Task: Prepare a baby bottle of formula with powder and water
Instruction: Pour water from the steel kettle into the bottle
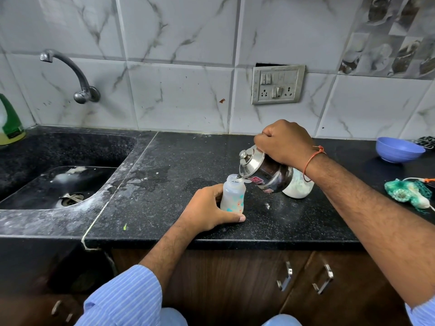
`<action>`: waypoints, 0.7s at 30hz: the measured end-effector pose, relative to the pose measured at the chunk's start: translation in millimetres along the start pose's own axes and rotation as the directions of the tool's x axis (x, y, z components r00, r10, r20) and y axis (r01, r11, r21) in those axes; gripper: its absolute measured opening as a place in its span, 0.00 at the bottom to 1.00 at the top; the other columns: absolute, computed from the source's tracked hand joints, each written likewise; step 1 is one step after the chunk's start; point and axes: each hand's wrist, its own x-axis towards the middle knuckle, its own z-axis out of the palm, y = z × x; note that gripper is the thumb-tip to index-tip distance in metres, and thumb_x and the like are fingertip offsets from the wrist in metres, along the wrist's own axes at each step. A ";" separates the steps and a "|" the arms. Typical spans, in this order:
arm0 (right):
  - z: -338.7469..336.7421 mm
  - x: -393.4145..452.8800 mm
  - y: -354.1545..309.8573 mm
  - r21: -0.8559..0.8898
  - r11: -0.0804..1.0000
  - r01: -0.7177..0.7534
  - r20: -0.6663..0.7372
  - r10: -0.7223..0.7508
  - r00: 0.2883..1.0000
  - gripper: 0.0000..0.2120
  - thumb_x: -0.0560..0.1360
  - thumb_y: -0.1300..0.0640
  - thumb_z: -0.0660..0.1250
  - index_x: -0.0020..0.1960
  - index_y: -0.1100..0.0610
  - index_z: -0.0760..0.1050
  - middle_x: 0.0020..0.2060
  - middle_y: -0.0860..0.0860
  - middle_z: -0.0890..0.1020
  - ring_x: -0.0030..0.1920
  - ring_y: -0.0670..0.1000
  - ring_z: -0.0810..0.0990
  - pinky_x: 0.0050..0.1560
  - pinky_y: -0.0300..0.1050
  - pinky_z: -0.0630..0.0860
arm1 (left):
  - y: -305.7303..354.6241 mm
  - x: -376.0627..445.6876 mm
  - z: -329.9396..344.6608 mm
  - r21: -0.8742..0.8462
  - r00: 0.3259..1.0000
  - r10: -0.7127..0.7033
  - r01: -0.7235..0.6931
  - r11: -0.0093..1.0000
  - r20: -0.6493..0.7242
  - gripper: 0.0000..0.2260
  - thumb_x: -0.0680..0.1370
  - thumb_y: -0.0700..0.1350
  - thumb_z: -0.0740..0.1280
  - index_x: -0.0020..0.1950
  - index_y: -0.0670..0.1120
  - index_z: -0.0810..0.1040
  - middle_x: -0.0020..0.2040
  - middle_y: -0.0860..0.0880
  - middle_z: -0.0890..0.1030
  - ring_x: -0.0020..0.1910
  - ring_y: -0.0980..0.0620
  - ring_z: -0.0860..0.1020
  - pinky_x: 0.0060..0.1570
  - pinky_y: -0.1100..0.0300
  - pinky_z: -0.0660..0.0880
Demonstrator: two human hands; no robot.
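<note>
A small clear baby bottle (233, 195) with teal and orange prints stands uncapped on the black counter (164, 184). My left hand (207, 211) wraps around its lower part from the left. My right hand (282, 142) grips the handle of a steel kettle (266, 172), tilted left with its spout over the bottle's mouth. A white powder container (299, 189) stands right behind the kettle, mostly hidden by it.
A black sink (58, 182) lies to the left under a wall tap (70, 74). At the right sit a blue bowl (399, 149) and a teal net scrubber (409, 191). A green bottle (9, 123) stands far left. A switch socket (277, 84) is on the wall.
</note>
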 end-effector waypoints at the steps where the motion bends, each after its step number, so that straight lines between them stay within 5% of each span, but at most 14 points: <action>1: 0.1 0.1 -0.4 -0.003 1.000 -0.001 0.000 0.001 1.000 0.22 0.76 0.56 0.65 0.27 0.56 0.62 0.24 0.50 0.63 0.29 0.52 0.61 0.31 0.46 0.59 | 0.3 0.0 -0.1 0.002 1.000 -0.001 0.001 1.000 0.002 0.32 0.65 0.58 0.89 0.66 0.59 0.85 0.55 0.63 0.88 0.57 0.65 0.85 0.65 0.54 0.83; 21: -1.6 1.0 -1.7 -0.014 1.000 0.009 0.008 -0.009 1.000 0.22 0.76 0.55 0.66 0.26 0.56 0.63 0.24 0.50 0.65 0.29 0.52 0.62 0.30 0.45 0.59 | 1.3 -0.5 -0.5 0.013 1.000 0.000 0.000 1.000 -0.003 0.31 0.65 0.58 0.89 0.65 0.58 0.85 0.55 0.63 0.88 0.56 0.65 0.85 0.63 0.55 0.83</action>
